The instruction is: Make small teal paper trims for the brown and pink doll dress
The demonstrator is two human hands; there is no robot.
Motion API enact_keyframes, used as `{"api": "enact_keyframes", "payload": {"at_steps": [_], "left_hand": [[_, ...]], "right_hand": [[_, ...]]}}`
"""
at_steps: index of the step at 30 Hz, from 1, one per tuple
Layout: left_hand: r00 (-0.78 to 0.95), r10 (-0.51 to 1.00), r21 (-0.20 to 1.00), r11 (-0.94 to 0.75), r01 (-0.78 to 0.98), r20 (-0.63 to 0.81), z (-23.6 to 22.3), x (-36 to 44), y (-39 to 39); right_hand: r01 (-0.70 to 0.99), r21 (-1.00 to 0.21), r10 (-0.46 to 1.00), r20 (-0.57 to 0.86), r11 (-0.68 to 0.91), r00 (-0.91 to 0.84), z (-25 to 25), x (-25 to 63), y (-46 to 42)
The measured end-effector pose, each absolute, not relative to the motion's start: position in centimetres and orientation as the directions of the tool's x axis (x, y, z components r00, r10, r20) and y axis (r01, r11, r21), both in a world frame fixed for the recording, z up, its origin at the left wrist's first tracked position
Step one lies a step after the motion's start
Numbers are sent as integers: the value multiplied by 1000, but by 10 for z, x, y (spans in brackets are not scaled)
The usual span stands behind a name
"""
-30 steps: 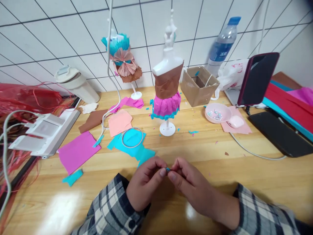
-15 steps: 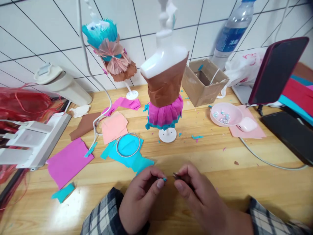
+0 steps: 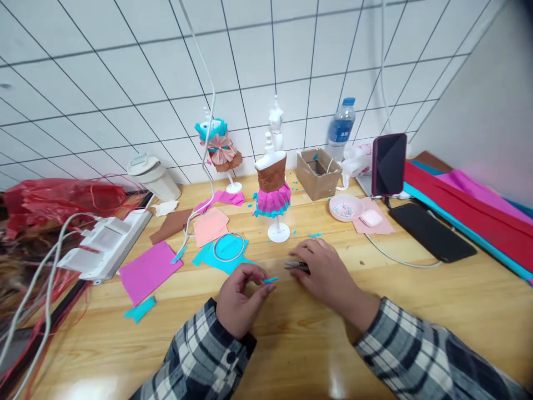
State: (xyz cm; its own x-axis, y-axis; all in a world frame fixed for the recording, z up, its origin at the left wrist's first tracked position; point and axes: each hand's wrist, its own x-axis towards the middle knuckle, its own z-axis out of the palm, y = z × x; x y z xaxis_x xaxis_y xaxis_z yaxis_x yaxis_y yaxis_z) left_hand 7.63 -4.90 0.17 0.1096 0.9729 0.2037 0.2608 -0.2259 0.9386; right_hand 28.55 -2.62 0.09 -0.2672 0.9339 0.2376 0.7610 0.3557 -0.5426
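Above the table's front middle, my left hand [image 3: 241, 297] is closed, pinching a small strip of blue crepe paper [image 3: 270, 280] between thumb and fingers. To its right, my right hand [image 3: 327, 272] curls low over the wood around a small pointed metal tool with dark handles [image 3: 300, 266]; its exact kind is partly hidden by the fingers. Beyond both hands stands a small white dress form [image 3: 270, 161] on a round base. It wears a brown paper bodice [image 3: 272, 176] and a pleated magenta skirt [image 3: 273, 196] with blue paper under the hem.
Blue paper [image 3: 227, 255] with a metal ring, magenta paper [image 3: 150, 272] and peach paper [image 3: 211, 226] lie left. A second dressed form [image 3: 225, 158], cardboard box [image 3: 318, 180] and bottle [image 3: 343, 125] stand behind. Right are a bead bowl [image 3: 346, 214], phone [image 3: 433, 230] and cable [image 3: 395, 260].
The view has pulled back and tilted up, showing more wall. My right hand has turned palm-down and moved forward with the metal tool. More of the blue strip shows in my left hand.
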Motion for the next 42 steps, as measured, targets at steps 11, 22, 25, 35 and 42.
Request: {"api": "enact_keyframes", "payload": {"at_steps": [11, 22, 25, 35, 42], "left_hand": [[160, 860, 651, -477, 590, 485, 9, 81, -44], [293, 955, 930, -152, 336, 50, 10, 87, -42], [316, 947, 916, -174, 361, 55, 12, 90, -44], [292, 938, 758, -328, 563, 189, 14, 87, -49], [286, 916, 584, -401, 706, 282, 9, 89, -52]], "right_hand": [[100, -994, 979, 31, 52, -201, 10, 250, -43], [365, -792, 862, 373, 489, -344, 12, 278, -38], [353, -824, 884, 336, 443, -324, 12, 276, -41], [192, -979, 964, -109, -62, -243, 9, 271, -39], [93, -974, 932, -226, -207, -283, 5, 265, -41]]}}
